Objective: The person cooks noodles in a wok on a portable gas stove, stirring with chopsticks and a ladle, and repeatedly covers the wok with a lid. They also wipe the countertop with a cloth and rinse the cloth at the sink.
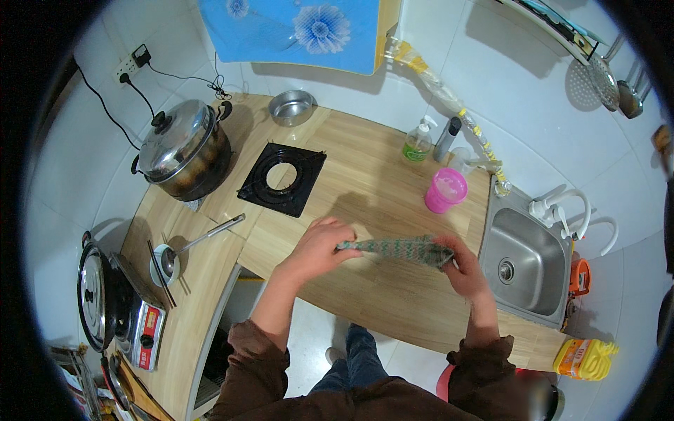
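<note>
A grey-green patterned cloth [395,249], narrow and bunched, stretches between my two hands above the wooden countertop [368,179]. My left hand [320,246] pinches its thin end between thumb and fingers. At the thicker, folded end, my right hand [465,267] grips it, close to the sink's left side. Beyond the cloth, a pink plastic cup [441,199] stands on the counter. A black square stove trivet [263,185] with a round hole lies ahead of my left hand.
At right is a steel sink [518,231] with a white faucet [571,205]. A pump bottle [418,142] and a grey bottle [447,139] stand by the wall. Leftward are a lidded pot [187,158], a steel bowl [291,109], a ladle [216,229] in a white bowl, and a gas stove [146,337].
</note>
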Tool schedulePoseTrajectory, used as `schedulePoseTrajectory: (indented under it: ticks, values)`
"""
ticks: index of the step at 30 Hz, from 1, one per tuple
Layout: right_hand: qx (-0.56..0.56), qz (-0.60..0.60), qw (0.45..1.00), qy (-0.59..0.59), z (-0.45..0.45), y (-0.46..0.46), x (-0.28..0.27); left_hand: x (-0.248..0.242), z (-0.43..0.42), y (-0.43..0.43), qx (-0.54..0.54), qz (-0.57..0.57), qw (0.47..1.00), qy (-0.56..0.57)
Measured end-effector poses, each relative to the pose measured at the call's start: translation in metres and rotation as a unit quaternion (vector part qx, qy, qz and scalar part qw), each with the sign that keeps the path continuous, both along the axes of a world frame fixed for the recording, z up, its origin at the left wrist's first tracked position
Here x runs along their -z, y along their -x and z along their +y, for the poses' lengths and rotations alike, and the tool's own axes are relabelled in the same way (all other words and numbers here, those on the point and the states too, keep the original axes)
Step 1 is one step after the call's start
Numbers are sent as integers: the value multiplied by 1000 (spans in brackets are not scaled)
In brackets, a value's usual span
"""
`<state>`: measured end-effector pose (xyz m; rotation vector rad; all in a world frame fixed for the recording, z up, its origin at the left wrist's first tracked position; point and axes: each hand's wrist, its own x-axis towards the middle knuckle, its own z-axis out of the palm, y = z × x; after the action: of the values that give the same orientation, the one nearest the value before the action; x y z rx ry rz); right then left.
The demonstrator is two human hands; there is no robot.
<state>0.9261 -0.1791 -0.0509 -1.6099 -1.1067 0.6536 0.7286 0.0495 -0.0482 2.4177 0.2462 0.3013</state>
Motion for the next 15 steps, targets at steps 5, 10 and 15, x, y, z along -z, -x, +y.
schedulePoseTrajectory:
  ticks: [5,10,15]
  values:
    - [-139,118,975,130,-37,17,48,44,-10,36,37,144,979,136]
    - [-207,140,947,203,-41,40,129,129,-6,60,53,239,954,176]
    - [-34,147,972,182,-11,10,140,117,-4,36,-147,168,970,92]
